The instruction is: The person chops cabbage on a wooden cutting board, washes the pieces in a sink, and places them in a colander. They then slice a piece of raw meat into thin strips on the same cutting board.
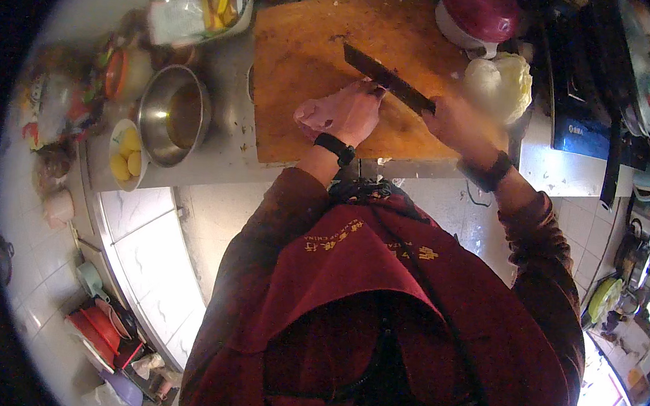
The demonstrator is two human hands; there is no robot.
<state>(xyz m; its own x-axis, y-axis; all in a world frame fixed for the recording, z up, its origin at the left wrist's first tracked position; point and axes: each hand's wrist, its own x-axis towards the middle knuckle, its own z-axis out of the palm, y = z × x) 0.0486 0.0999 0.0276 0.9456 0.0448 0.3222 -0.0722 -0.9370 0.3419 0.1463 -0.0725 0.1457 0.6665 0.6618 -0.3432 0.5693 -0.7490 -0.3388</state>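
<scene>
My right hand [452,118] grips the handle of a dark-bladed kitchen cleaver [389,81], seen almost edge-on. Its blade slants across a large wooden cutting board [315,36], close to the fingertips of my left hand [358,111]. That left hand is curled over a pale pink lump, apparently raw meat [311,113], and holds it against the board. Part of the lump is hidden beneath my palm and fingers. Whether the cleaver's edge touches the meat cannot be made out.
Right of the board are a cut cabbage [514,89], a maroon-lidded pot [479,20] and a dark cooktop [585,129]. To the left stand a steel bowl [150,129], a white bowl of yellow peeled potatoes [139,174] and a basket of packets [245,19]. The counter's front edge runs before me.
</scene>
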